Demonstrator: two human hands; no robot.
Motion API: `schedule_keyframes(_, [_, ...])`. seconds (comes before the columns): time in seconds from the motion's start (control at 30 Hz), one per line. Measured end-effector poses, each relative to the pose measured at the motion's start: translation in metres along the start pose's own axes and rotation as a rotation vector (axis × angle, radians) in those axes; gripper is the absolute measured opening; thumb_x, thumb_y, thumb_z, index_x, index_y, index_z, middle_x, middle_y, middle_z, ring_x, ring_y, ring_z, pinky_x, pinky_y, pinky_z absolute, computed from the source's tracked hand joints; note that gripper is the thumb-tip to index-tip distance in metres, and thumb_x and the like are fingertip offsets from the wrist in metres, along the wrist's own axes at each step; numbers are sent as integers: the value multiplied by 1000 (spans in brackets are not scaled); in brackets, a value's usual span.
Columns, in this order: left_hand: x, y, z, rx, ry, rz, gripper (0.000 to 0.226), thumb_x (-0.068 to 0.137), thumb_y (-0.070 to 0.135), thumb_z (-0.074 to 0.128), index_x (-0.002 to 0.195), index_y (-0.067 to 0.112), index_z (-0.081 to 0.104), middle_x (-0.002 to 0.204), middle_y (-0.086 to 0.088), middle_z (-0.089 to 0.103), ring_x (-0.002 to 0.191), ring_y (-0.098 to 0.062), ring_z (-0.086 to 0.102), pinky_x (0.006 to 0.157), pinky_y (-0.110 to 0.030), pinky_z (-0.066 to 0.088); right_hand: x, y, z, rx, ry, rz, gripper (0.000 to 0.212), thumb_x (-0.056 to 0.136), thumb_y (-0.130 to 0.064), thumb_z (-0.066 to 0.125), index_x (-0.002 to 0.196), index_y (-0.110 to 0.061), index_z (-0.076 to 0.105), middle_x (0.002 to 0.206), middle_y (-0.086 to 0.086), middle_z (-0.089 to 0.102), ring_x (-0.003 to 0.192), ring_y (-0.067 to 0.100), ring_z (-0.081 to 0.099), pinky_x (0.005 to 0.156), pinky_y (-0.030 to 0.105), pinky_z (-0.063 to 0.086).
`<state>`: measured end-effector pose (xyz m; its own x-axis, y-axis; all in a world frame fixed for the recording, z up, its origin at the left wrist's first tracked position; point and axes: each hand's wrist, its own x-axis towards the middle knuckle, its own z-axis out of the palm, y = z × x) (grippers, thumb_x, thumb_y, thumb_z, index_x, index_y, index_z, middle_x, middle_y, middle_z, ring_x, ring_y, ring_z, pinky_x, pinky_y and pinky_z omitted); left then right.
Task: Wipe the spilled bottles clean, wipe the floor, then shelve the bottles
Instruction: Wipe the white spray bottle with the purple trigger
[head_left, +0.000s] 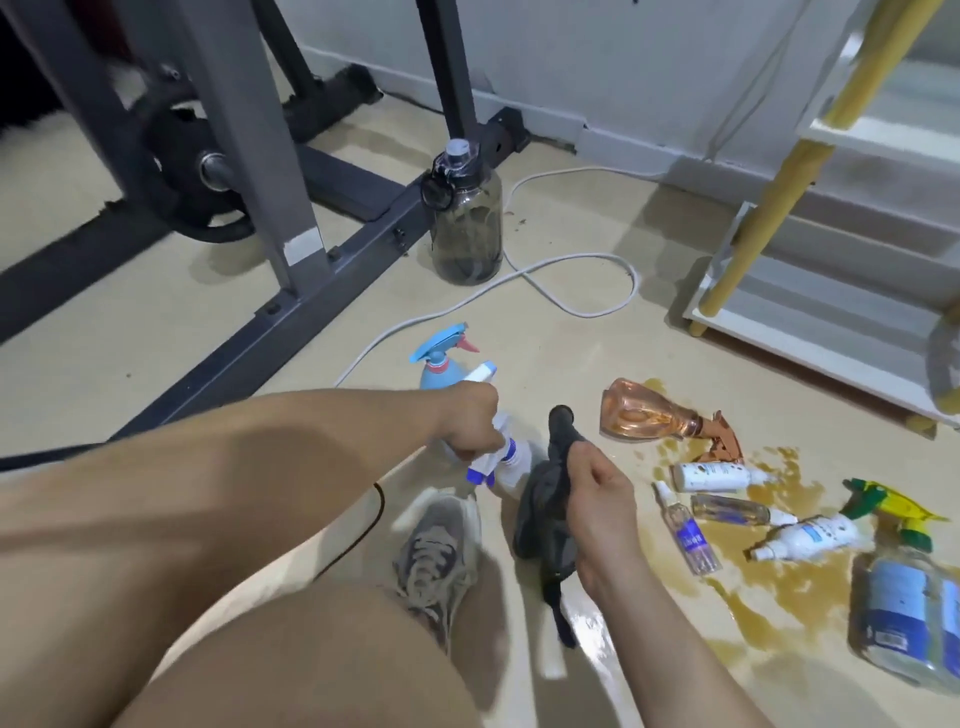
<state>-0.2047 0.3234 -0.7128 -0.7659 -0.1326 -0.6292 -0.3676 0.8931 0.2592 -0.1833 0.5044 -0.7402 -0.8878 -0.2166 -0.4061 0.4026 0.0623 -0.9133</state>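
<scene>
low over the floor (519, 332), left hand (470, 418) clenched round the neck of a white spray bottle (498, 457) with blue trigger; right hand (592, 499) just beside it, grasping a dark cloth (545, 514). off to the right of both hands, well apart, lying in a brown spill (769, 577): pink spray bottle (644, 415), small bottles (727, 499), big green-triggered bottle (914, 603). nearer the far right edge, white shelf (831, 312). behind the left hand, blue spray bottle (441, 364), upright.

Six bottles lie on the floor (597, 332) in the brown spill (779, 577); two spray bottles stand at the left; one large jug (467, 228) stands behind. One cloth (545, 514); one shoe (436, 551); two hands.
</scene>
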Motion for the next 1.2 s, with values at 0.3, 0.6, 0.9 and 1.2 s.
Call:
schedule_keyframes(0.3, [-2,-39,20,-694,-33,-137,17,90,13,54,84,3,66,79,-7,73,75,-20,74,76,-33,61,37,73,61,-447,-190,-484,40,103,-21,30,134,-21,54,115,-3,62,105,18,59,85,34,48])
schedule_keyframes(0.6, [18,-44,46,-642,151,-132,25,92,29,48,69,20,54,70,-4,65,68,-18,65,63,-30,53,46,93,46,-513,68,-355,40,98,-17,40,134,-16,59,120,-10,59,104,-3,48,91,2,35])
schedule_keyframes(0.9, [17,-31,102,-734,191,-31,35,88,40,48,79,7,57,71,-13,62,63,-22,59,62,-31,51,75,93,7,-908,-24,-465,35,101,-31,36,123,-30,63,100,-21,61,107,17,47,87,32,34])
schedule_keyframes(1.2, [30,-20,96,-780,289,-144,42,99,38,42,76,5,55,65,-4,53,60,-19,48,53,-27,37,39,88,-7,-970,-457,-411,75,94,-11,48,157,-26,9,164,-15,8,149,-2,2,113,26,21])
